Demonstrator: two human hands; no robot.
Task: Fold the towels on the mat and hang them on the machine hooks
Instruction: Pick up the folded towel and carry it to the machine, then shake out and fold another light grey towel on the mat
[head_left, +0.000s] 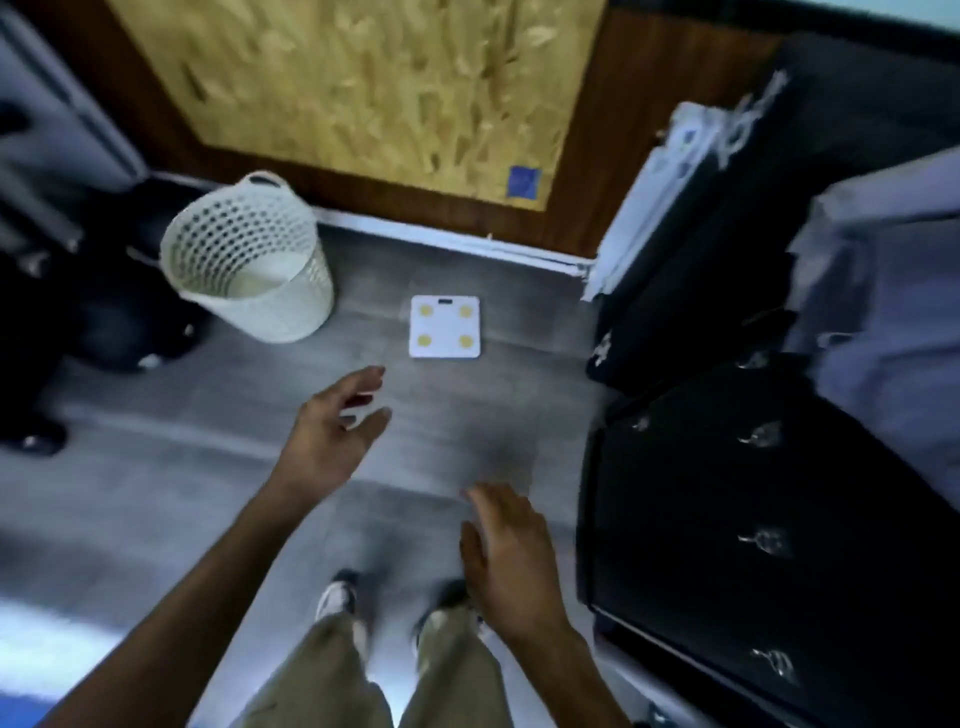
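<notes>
Looking straight down at grey floor (218, 457) — both hands are out in front and holding nothing. The left hand (332, 431) reaches forward with fingers spread and relaxed, its grip apart, hovering above the floor short of a white bathroom scale (444, 326). The right hand (511, 551) hangs lower and nearer the body, fingers loosely extended, grip apart too, above the person's shoes (337, 597). A white perforated laundry basket (249, 260) stands on the floor to the left of the scale, well apart from either hand. Over on the right sits a black machine panel (727, 545) with a row of small metal hooks (766, 540) — what looks like a pale towel (883, 291) is draped at the far right above them, though blur makes it hard to be sure. Behind the scale, a wooden wall panel (374, 88).
</notes>
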